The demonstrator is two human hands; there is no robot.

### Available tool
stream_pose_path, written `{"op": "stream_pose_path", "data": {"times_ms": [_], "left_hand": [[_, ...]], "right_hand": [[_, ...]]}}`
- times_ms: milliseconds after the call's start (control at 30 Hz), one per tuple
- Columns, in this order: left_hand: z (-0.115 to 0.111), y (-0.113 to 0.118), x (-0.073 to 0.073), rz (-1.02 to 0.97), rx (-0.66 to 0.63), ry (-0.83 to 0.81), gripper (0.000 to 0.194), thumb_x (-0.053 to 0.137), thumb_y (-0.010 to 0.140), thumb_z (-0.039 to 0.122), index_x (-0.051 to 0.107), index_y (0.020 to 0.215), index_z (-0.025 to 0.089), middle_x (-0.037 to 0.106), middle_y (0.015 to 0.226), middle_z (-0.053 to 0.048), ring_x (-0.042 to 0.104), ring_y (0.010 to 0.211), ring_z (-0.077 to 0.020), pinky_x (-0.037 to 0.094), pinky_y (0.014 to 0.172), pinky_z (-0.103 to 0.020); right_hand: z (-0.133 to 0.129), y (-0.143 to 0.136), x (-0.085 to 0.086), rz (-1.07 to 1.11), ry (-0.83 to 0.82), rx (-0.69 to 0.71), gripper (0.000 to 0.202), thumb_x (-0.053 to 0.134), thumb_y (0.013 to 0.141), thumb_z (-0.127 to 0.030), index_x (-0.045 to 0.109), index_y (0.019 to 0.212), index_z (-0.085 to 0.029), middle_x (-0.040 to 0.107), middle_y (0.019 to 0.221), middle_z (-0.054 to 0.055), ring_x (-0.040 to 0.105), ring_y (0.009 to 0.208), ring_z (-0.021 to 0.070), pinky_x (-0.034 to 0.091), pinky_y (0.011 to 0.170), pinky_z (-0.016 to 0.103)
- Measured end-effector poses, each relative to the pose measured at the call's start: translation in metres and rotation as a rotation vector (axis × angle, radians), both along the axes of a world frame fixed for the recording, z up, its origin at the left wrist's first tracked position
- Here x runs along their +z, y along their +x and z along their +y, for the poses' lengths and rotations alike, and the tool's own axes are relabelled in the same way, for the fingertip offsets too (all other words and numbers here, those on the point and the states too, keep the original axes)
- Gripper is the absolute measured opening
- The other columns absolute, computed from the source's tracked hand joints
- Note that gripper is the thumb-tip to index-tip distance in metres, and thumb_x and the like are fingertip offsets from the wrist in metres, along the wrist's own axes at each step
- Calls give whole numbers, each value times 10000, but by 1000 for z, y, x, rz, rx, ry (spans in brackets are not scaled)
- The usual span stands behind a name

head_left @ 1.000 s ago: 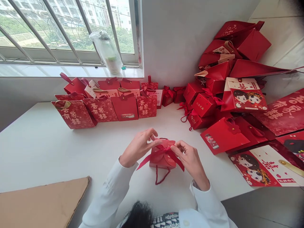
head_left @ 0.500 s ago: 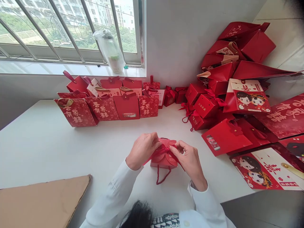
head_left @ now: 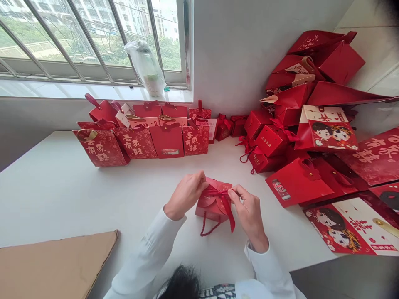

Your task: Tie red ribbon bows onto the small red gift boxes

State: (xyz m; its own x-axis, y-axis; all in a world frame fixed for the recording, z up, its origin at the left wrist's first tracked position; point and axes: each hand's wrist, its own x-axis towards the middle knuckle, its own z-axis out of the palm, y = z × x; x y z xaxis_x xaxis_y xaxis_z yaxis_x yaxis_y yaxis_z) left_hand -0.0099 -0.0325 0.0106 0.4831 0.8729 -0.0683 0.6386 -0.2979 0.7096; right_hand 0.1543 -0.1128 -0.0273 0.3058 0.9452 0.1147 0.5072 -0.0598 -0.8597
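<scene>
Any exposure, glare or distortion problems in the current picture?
Head view: daylight washes out the buildings beyond the window; the windowsill looks glossy and bright; a dark, blurred patch intrudes at top right. Head view, centre: left hand, right hand and red box look reasonably sharp.

The bench [head_left: 140,191] has a flat white top. Upright paper bags [head_left: 135,143] stand in rows near the wall side. A pink-red box [head_left: 207,211] rests nearer the front edge. At right, small red boxes [head_left: 271,139] and larger gift bags [head_left: 297,180] form a pile. A cardboard sheet [head_left: 59,265] covers the near-left area.
</scene>
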Motion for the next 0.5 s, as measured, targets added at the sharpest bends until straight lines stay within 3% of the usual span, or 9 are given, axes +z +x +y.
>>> {"op": "stream_pose_path", "data": {"times_ms": [167, 267, 400, 500], "left_hand": [[3, 0, 0, -47, 6, -44, 164, 403, 892, 336, 402, 776, 220, 480, 622, 56, 386, 569, -124, 289, 558, -242], [4, -1, 0, -41, -32, -57, 227, 416, 886, 411, 481, 804, 210, 565, 686, 32, 458, 612, -132, 319, 585, -246], [7, -3, -1, -18, -74, -20, 171, 462, 854, 327, 523, 764, 195, 572, 679, 25, 465, 618, -128, 323, 579, -241], [9, -7, -1, -46, -125, -45, 72, 490, 822, 255, 531, 842, 199, 537, 636, 44, 452, 593, -120, 326, 562, -231]], "right_hand": [[11, 6, -1, -28, 18, 41, 296, 426, 917, -385, 461, 681, -210, 419, 578, -59, 352, 529, 109, 293, 516, 220], [18, 9, -1, -20, 13, 76, 285, 432, 918, -397, 494, 711, -211, 482, 588, -56, 391, 530, 109, 318, 524, 214], [24, 11, -2, -30, 19, 99, 288, 444, 913, -410, 510, 718, -209, 489, 578, -54, 391, 521, 110, 316, 514, 215], [27, 12, -2, -25, 19, 113, 288, 448, 911, -415, 513, 721, -209, 483, 579, -54, 384, 526, 109, 316, 519, 214]]}}
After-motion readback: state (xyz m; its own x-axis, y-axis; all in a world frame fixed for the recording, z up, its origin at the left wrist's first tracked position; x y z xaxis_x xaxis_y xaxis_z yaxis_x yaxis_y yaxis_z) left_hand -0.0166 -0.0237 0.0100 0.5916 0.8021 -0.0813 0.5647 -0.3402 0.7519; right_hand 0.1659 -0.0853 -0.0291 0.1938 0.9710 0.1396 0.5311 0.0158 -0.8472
